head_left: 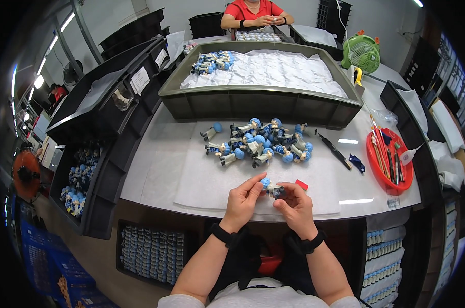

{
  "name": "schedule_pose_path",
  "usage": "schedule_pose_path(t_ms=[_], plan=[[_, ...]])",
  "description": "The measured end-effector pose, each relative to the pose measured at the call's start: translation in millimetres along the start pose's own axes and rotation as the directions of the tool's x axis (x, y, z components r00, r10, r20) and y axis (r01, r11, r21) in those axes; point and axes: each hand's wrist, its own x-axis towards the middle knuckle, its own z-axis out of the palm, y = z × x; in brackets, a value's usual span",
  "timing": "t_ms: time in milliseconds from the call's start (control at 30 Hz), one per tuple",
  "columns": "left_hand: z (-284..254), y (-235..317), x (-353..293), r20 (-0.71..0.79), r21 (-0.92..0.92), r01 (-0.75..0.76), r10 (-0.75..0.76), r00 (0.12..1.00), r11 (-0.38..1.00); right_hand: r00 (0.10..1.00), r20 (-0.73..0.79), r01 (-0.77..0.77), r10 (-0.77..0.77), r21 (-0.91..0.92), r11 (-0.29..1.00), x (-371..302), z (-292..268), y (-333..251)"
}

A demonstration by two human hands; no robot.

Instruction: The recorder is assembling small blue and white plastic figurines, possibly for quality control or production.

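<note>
Between my two hands is one small blue-haired figurine (271, 189) in pale and dark clothing, lying on its side above the near part of the table. My left hand (245, 199) pinches it at the blue head. The fingers of my right hand (295, 204) close on the dark leg end. Just beyond my hands, a loose heap of similar figurines (258, 142) covers the middle of the white sheet (191, 179). A small red piece (302, 185) rests beside my right fingers.
A large grey-green tray (263, 105) lined with white paper holds more figurines at its far left. To the right are a black pen-like tool (335, 151), a dark blue piece (356, 163) and a red basket (392, 188) of brushes. Black crates (104, 179) flank the table. A co-worker (255, 15) sits opposite.
</note>
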Motion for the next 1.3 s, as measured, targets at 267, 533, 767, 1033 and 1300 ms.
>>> schedule_pose_path(t_ms=[267, 533, 767, 1033, 1300], plan=[[-6, 1, 3, 0.055, -0.318, 0.011, 0.007, 0.998, 0.948, 0.999, 0.028, -0.02, 0.023, -0.116, 0.993, 1, -1, -2], [-10, 3, 1, 0.056, -0.371, 0.019, 0.002, 0.998, 0.928, 0.999, 0.032, -0.009, 0.014, -0.15, 0.989, 2, 3, -1], [-8, 4, 1, 0.102, -0.318, 0.023, 0.01, 0.995, 0.948, 0.999, -0.027, 0.021, -0.026, -0.184, 0.983, 1, 3, -1], [-17, -3, -2, 0.008, -0.251, -0.031, 0.034, 0.999, 0.968, 0.998, -0.048, 0.038, -0.047, -0.167, 0.985, -13, -30, -19], [-5, 1, 0, 0.038, -0.032, -0.011, 0.012, 0.999, 0.999, 0.626, -0.744, 0.072, -0.234, -0.244, 0.967, -112, -224, -49]])
